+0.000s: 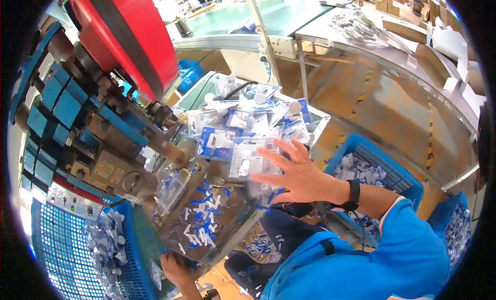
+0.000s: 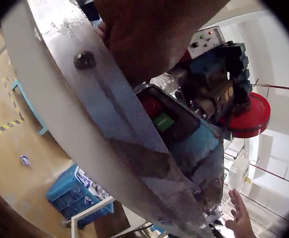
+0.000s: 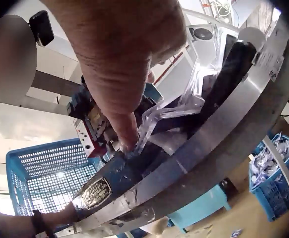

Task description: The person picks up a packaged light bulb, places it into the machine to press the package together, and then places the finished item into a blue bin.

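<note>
Head view: right hand (image 1: 297, 176), fingers spread and released, over packages (image 1: 248, 152) heaped on the counter (image 1: 321, 120); left hand (image 1: 177, 270), grip indeterminable. Left wrist view: left fingers mostly hidden. Right wrist view: clear plastic (image 3: 174, 141) near right hand. Probable step: package handling; next, pinch one.

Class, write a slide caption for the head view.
Right hand, spread wide, over plastic packs beside a red-wheeled machine.

Blue-and-white package (image 1: 215, 143), black-banded red disc (image 1: 137, 36)
</note>
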Available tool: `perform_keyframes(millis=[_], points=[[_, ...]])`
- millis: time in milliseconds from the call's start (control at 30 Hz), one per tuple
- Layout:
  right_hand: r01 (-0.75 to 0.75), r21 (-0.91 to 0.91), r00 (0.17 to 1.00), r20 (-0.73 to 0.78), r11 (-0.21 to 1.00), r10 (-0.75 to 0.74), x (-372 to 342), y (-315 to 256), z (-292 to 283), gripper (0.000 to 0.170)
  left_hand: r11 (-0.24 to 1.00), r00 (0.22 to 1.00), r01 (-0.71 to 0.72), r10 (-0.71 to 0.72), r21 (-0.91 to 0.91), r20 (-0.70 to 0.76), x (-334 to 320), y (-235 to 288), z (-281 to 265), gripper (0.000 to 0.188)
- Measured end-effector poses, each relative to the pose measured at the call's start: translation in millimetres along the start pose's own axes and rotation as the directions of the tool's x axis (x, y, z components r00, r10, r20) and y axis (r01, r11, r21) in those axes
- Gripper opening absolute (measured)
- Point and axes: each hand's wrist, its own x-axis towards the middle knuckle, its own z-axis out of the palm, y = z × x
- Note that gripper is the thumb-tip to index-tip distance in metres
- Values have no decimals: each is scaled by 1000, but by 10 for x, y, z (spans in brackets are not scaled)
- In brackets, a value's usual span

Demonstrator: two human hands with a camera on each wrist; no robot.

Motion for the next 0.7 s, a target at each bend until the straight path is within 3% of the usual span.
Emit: perform_keyframes(millis=[67,100,167,200,267,300,333,367,400,433,467,500,533,600,633,700], points=[[11,94,999,-52,995,-6,52,-48,7,80,990,986,-132,136,49,-99,31,115,-97,16],[17,139,998,-65,990,-8,79,-84,-57,79,993,991,-102,106,51,-86,42,170,-206,14],[85,222,987,-152,971,-52,133,-242,-224,69,998,985,2,-12,-60,-170,-19,173,-349,11],[118,357,988,-137,927,-73,127,-310,-216,64,993,974,49,-72,-112,-215,-51,186,-437,10],[152,596,988,-112,789,-107,117,-486,-151,54,905,899,209,-327,-371,-290,-119,561,-691,8],[161,705,987,-101,690,-127,173,-638,-134,39,912,895,148,-288,-382,-340,-175,671,-762,7],[-112,860,970,202,498,-131,219,-794,-211,34,975,893,-34,-68,-218,-445,-250,795,-797,6],[-194,898,953,267,396,-140,258,-959,-128,35,969,867,-216,135,-117,-480,-305,914,-806,9],[-280,914,930,333,294,-152,292,-1132,-47,37,952,840,-305,259,-20,-476,-358,1116,-826,12],[-288,922,930,333,259,-153,348,-1281,-20,37,961,870,-276,255,13,-421,-456,1329,-811,13],[-296,928,930,334,226,-151,404,-1420,4,37,928,863,-349,264,-129,-431,-523,1441,-756,13],[-308,932,930,337,191,-147,428,-1522,24,37,889,963,-267,235,-373,-131,-534,1519,-794,11],[-280,929,948,308,242,-85,433,-1580,59,36,857,931,-354,285,-374,-230,-568,1554,-625,10],[-230,909,971,237,348,22,442,-1642,182,34,756,922,-379,261,-534,-285,-593,1607,-436,18],[-125,842,990,141,524,9,442,-1594,231,29,741,927,-374,287,-558,-242,-565,1635,-425,22],[-165,763,986,122,625,111,475,-1527,271,27,703,943,-322,297,-634,-150,-514,1725,-482,27]])
